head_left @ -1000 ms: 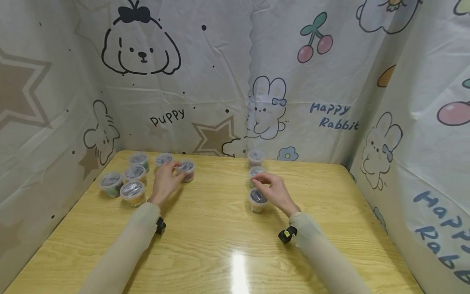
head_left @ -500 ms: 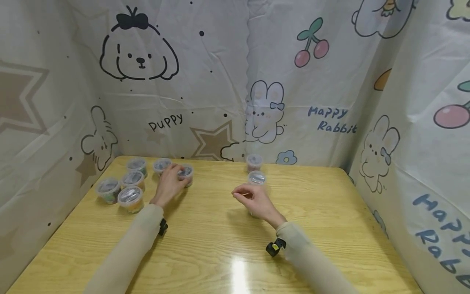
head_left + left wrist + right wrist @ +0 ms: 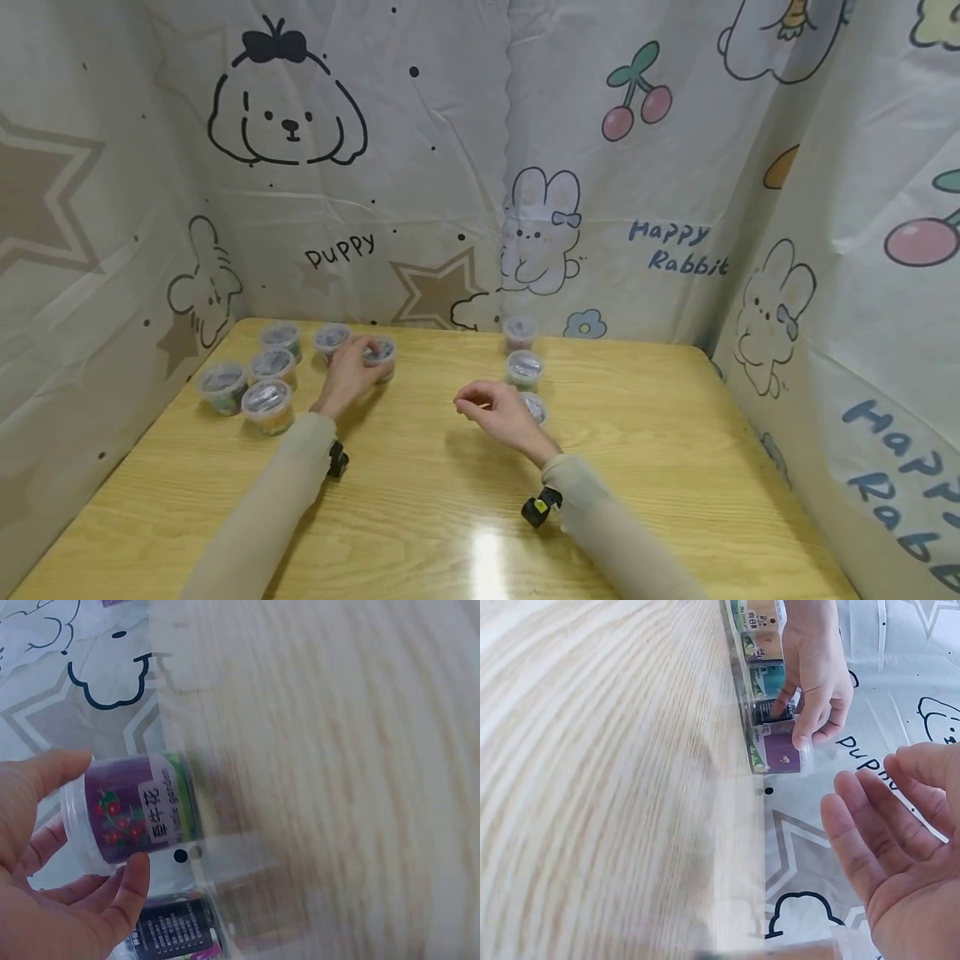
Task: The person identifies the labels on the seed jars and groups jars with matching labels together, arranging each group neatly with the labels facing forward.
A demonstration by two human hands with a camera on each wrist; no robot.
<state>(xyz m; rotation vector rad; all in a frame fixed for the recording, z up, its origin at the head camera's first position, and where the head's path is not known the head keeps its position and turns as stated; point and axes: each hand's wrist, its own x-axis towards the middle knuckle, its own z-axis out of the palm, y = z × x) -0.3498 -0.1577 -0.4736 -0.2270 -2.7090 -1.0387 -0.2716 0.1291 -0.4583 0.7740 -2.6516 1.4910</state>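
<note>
While the right hand [image 3: 497,414], its fingers loosely bent around nothing, hovers above the worktop [image 3: 420,525], three lidded tubs [image 3: 523,369] stand in a column beside and beyond it. Farther left, the left hand [image 3: 348,380] pinches the lid end of an upright purple-labelled tub [image 3: 135,810], with five more tubs [image 3: 267,402] leftward. Behind hangs a printed cloth [image 3: 442,150].

- Pale, creased cloth [image 3: 450,125] is hanging behind the bench [image 3: 420,517] and along both sides;
- a puppy face [image 3: 289,125], cherries [image 3: 618,123], rabbits [image 3: 542,242], brown stars [image 3: 438,287] and a blue flower [image 3: 586,323] are decorating it; lettering [image 3: 341,250] is reading "PUPPY" and "Happy Rabbit";
- the bench is showing yellowish wood grain;
- a bright patch of light [image 3: 487,558] is gleaming on its near part
</note>
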